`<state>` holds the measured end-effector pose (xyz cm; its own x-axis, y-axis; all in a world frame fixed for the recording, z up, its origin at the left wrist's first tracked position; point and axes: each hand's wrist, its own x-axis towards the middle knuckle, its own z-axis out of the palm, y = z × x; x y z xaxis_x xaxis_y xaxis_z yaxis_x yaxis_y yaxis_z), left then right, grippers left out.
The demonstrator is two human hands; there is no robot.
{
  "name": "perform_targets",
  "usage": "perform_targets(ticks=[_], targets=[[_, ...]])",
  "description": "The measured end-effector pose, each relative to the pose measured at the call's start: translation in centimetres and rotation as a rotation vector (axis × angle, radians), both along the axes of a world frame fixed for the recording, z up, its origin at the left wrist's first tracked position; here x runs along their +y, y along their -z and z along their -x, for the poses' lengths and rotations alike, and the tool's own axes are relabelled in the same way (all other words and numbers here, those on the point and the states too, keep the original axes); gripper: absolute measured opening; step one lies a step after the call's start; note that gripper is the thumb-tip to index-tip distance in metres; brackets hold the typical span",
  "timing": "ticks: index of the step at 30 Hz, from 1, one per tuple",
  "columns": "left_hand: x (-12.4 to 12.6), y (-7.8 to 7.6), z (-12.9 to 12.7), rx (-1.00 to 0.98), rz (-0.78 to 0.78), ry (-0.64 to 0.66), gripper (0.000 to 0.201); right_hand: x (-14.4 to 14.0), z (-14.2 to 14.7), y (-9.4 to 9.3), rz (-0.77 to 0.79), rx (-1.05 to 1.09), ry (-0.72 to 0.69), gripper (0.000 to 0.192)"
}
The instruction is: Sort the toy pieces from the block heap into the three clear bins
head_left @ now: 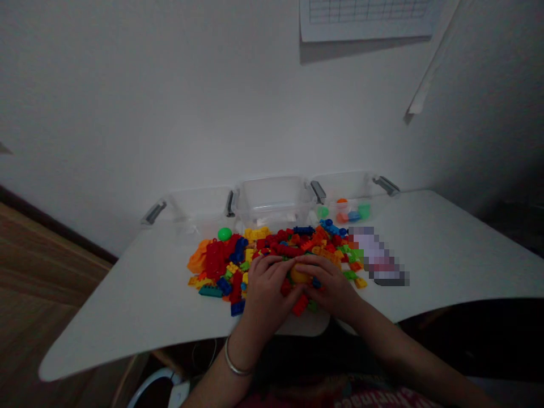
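Both my hands come together over the front of a heap of colourful plastic building blocks [289, 249]. Between them is a rounded yellow-orange ball [301, 274], partly covered by my fingers. My left hand [270, 289], with a bangle on its wrist, curls round the ball's left side. From the right, my right hand [334, 286] wraps its fingers and thumb around it. A red block [300, 305] lies just below the fingertips. The blocks under my palms are hidden.
Three clear plastic bins with grey handles stand along the wall: a left bin [199, 207], a middle bin [274, 195] and a right bin [352, 190] with several coloured pieces. A blurred-out phone-like object [376, 255] lies right of the heap on the white table [140, 300].
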<state>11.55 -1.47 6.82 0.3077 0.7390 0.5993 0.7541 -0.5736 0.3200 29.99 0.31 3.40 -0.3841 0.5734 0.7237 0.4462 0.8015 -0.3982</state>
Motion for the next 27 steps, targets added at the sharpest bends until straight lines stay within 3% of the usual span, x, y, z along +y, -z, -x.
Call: perform_targets(ticks=[5, 10, 14, 17, 20, 27], targets=[[0.5, 0.0, 2.1, 0.017, -0.031, -0.015, 0.04, 1.1, -1.9, -0.8, -0.007, 0.018, 0.133, 0.038], [1.1, 0.6, 6.3, 0.003, -0.104, -0.221, 0.036, 4.8, -6.5, -3.6, 0.018, 0.21, 0.504, 0.035], [1.5, 1.7, 8.7, -0.04, -0.107, -0.372, 0.035, 9.1, -9.7, -5.1, 0.035, 0.293, 0.618, 0.041], [1.7, 2.4, 9.4, -0.057, -0.082, -0.461, 0.034, 12.2, -10.9, -4.7, 0.041, 0.218, 0.699, 0.044], [1.8, 2.6, 9.5, -0.071, -0.061, -0.471, 0.036, 14.4, -11.1, -4.0, 0.119, 0.062, 0.754, 0.045], [2.2, 2.3, 9.9, -0.123, -0.03, -0.451, 0.041, 15.3, -10.3, -3.9, 0.176, -0.337, 0.868, 0.041]])
